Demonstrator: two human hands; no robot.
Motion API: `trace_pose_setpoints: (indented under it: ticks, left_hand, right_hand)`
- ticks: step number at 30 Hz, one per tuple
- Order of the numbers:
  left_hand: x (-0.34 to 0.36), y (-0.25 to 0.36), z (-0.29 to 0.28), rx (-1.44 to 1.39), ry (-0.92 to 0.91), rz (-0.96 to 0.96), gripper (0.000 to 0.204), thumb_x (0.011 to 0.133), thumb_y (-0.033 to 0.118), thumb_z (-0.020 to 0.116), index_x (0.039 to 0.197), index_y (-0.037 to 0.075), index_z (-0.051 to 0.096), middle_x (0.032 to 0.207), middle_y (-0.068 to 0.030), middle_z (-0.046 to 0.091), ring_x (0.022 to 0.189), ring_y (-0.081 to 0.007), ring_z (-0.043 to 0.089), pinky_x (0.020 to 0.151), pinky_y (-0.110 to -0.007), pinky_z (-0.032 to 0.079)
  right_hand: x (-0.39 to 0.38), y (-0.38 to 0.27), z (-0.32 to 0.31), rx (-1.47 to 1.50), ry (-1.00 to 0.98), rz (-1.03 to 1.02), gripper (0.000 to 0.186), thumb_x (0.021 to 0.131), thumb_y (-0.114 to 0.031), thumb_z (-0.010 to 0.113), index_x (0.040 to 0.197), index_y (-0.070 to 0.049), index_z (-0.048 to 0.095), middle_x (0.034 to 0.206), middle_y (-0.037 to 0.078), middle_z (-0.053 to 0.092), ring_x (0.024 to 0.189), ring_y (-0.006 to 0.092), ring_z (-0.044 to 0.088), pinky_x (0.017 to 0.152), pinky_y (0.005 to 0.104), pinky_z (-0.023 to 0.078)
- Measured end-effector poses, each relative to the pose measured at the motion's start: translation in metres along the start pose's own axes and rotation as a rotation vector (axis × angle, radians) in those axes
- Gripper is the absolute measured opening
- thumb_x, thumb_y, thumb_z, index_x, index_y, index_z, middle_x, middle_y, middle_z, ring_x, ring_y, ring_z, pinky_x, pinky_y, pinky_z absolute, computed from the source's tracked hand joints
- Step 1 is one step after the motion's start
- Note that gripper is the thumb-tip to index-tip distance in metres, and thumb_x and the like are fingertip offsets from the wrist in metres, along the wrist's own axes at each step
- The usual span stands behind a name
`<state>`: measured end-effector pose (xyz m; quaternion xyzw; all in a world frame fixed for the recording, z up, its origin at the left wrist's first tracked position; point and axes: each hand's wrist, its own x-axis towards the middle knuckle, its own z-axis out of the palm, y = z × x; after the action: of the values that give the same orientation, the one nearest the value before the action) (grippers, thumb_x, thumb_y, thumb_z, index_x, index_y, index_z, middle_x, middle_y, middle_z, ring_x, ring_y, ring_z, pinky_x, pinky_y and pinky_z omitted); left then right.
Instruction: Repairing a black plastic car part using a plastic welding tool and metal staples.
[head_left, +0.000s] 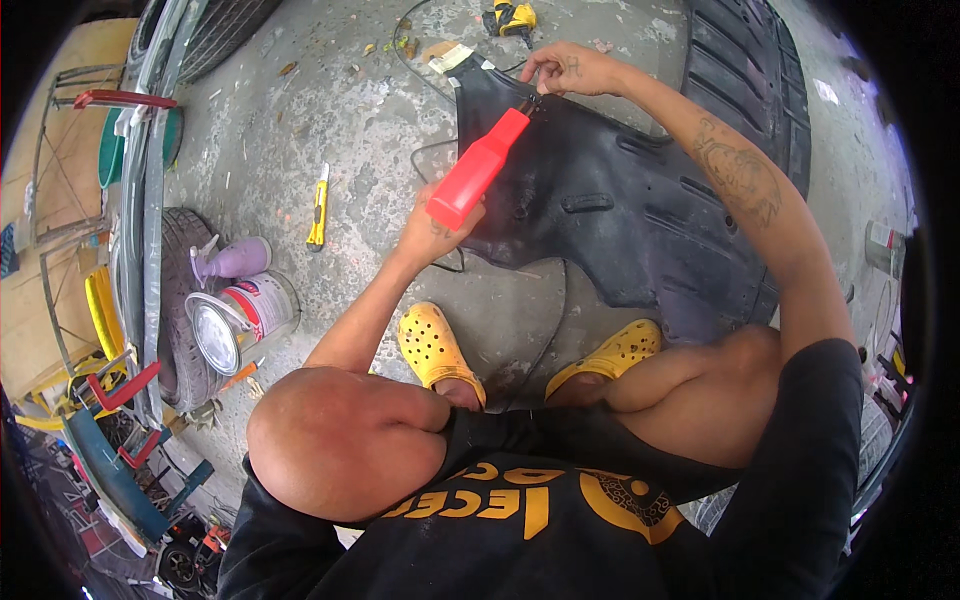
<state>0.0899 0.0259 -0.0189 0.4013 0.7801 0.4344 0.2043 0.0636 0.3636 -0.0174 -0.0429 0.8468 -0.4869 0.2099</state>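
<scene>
My left hand [445,210] grips a red handheld tool [476,170] whose dark tip reaches a corner of a large black moulded plastic panel [590,210]. Just above that tip, my right hand [550,70] has its fingers pinched on something small that I cannot make out, at the panel's upper edge. A pale strip of material [450,58] lies at that corner. A dark cable runs on the floor around and below the panel.
Beyond the panel lies a yellow-black power tool [512,18]. A yellow utility knife [319,210] rests on the concrete floor [280,140]. At left are a purple spray bottle [235,262], a paint can [250,315], tyres and clamped metal rails. Yellow clogs [430,345] are below.
</scene>
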Motion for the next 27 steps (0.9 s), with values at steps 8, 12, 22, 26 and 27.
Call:
trace_pose_setpoints:
  ticks: [8,12,22,26,27]
  left_hand:
    - [-0.001,-0.006,0.000,0.013,-0.025,0.021,0.016,0.080,0.011,0.064,0.092,0.002,0.059,0.083,-0.0171,0.063,0.078,-0.0352,0.064,0.073,-0.040,0.051]
    - [-0.001,-0.008,0.001,0.019,-0.026,0.045,0.018,0.079,0.012,0.065,0.093,0.002,0.059,0.084,-0.0174,0.063,0.079,-0.0365,0.063,0.074,-0.041,0.051]
    - [-0.002,-0.012,0.002,0.056,-0.044,0.024,0.020,0.080,0.014,0.067,0.096,0.003,0.060,0.087,-0.0182,0.064,0.082,-0.0390,0.063,0.075,-0.043,0.051]
    - [-0.002,-0.010,0.001,0.032,-0.036,0.033,0.021,0.080,0.014,0.067,0.096,0.002,0.060,0.087,-0.0182,0.064,0.082,-0.0384,0.063,0.076,-0.043,0.051]
    - [-0.002,-0.009,0.001,0.022,-0.040,0.024,0.022,0.080,0.014,0.067,0.097,0.002,0.060,0.087,-0.0181,0.064,0.082,-0.0377,0.063,0.076,-0.042,0.051]
  right_hand:
    - [0.000,0.000,0.000,0.032,0.001,0.007,0.028,0.085,-0.008,0.062,0.111,-0.001,0.063,0.072,0.000,0.058,0.066,0.0092,0.054,0.064,0.0265,0.045]
    - [-0.001,-0.001,0.000,0.021,0.000,-0.004,0.028,0.085,-0.008,0.063,0.112,-0.001,0.062,0.072,0.000,0.057,0.067,0.0091,0.054,0.064,0.0265,0.045]
    - [-0.001,-0.001,-0.001,0.009,-0.013,0.003,0.028,0.085,-0.009,0.063,0.112,-0.001,0.062,0.073,0.000,0.058,0.067,0.0090,0.054,0.065,0.0265,0.045]
    - [-0.001,-0.002,-0.001,0.012,-0.005,0.000,0.027,0.085,-0.009,0.063,0.112,-0.001,0.062,0.072,0.000,0.058,0.067,0.0091,0.054,0.065,0.0264,0.046]
    - [-0.001,-0.001,-0.001,0.014,-0.010,0.002,0.027,0.085,-0.009,0.063,0.111,-0.001,0.062,0.072,0.000,0.058,0.067,0.0091,0.054,0.066,0.0263,0.046]
